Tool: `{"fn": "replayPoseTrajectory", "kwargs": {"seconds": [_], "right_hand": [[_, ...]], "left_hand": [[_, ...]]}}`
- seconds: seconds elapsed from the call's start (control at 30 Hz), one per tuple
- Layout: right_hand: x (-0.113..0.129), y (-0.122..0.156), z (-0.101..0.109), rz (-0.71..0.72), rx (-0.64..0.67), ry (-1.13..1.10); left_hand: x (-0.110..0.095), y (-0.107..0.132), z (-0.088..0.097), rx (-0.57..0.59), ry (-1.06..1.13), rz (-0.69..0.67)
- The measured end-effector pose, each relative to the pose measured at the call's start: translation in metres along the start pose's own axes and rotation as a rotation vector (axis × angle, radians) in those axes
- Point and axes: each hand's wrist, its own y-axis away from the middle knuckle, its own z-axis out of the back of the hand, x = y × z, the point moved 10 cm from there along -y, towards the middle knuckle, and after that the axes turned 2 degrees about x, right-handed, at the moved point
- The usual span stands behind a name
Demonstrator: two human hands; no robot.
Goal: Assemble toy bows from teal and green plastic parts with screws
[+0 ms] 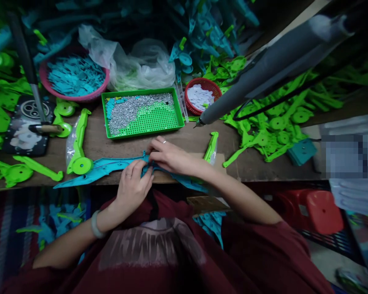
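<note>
A long, curved blue plastic piece [107,165] lies along the front edge of the bench, its tapered ends pointing left and right. My left hand [133,181] has its fingers closed on the middle of it from the near side. From the far side my right hand [168,155] bends its fingers down onto the same middle part, close to the left fingertips. Whatever small part may be between the fingertips is hidden. Just behind the left half is a lime-green piece with a round disc [81,165]; a smaller green piece [211,148] lies right of my right hand.
A green tray [144,132] of small metal screws stands behind my hands. A pink basket [75,98] holds blue parts, a red basket [216,92] white ones. An electric screwdriver [257,77] hangs at right. A hammer [44,128] rests on a phone [29,141]. Green parts [276,122] pile up right.
</note>
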Motion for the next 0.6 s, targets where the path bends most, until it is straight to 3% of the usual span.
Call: {"fn": "replayPoseTrajectory", "kwargs": {"seconds": [0.1,0.23,0.4,0.5,0.6], "right_hand": [[0.001,-0.003,0.001,0.125,0.069,0.078],[0.003,0.008,-0.01,0.238,0.142,0.343],[0.008,0.028,-0.015,0.216,0.162,0.441],[0.019,0.02,0.008,0.128,0.124,0.421],[0.05,-0.024,0.053,0.155,-0.01,0.582]], "left_hand": [[-0.004,0.002,0.0,-0.022,-0.002,-0.039],[-0.009,0.001,0.002,-0.06,0.077,-0.151],[0.001,-0.001,0.001,-0.019,0.189,-0.187],[-0.008,0.011,0.006,-0.085,0.167,-0.246],[-0.025,0.017,-0.001,-0.206,-0.044,-0.424]]}}
